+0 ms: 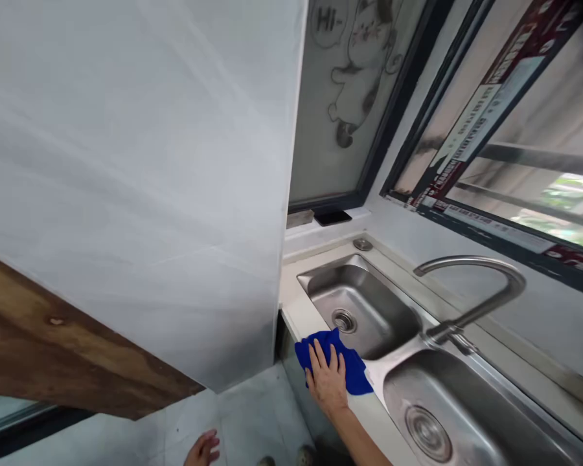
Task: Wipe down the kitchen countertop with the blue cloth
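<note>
Near, the left hand [201,449] hangs with a half-curled grip. The right hand's [328,383] grip lies flat, fingers spread, on a blue cloth [356,373], long axis slanting far-left to near-right, on the white counter [291,294] beside the steel sink [386,314]; beyond, a window [510,155].

blue cloth [357,374], white countertop [296,303], silver sink [364,294]

"Hi" in speech bubble [328,22] on frosted glass [315,149], lettering on window-frame tape [476,120] too blurred to read
</note>
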A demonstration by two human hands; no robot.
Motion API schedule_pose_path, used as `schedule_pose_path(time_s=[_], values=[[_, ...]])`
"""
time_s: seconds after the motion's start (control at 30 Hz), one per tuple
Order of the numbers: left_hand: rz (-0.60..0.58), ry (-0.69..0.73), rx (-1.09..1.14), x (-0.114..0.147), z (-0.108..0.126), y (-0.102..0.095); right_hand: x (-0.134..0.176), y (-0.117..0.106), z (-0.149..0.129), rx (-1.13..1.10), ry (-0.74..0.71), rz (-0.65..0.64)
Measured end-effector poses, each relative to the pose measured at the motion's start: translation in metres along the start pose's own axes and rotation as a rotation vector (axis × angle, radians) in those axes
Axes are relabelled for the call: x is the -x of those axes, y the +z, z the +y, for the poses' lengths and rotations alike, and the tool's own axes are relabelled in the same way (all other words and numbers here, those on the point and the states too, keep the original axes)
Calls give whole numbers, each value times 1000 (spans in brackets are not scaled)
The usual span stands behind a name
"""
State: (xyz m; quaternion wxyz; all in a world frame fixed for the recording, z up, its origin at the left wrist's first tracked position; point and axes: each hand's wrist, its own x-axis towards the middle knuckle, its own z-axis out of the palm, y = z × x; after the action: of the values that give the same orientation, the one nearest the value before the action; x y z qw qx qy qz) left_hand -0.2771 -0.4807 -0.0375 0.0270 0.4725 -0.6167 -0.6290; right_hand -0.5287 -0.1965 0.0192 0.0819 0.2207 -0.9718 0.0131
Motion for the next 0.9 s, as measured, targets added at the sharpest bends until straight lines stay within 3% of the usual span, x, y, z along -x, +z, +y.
schedule_pose_path(time_s=[0.07,0.13,0.33,0.4,0.47,0.6,0.73,0.9], values=[[72,227,-87,0,58,-11,-21,4,-1,-57,-57,26],[223,548,-292,10,129,-22,-41,7,1,-125,-120,43],[696,1416,-725,69,340,-40,-88,7,10,-316,-268,111],[793,1555,-832,82,393,-40,-95,7,14,-350,-287,140],[893,1600,-882,86,432,-38,-101,10,20,-374,-301,161],[1018,1572,-882,69,472,-31,-117,19,28,-404,-302,190],[1106,1619,-922,48,474,-27,-144,31,31,-408,-289,188],[1180,1659,-986,50,471,-26,-190,41,25,-401,-280,164]])
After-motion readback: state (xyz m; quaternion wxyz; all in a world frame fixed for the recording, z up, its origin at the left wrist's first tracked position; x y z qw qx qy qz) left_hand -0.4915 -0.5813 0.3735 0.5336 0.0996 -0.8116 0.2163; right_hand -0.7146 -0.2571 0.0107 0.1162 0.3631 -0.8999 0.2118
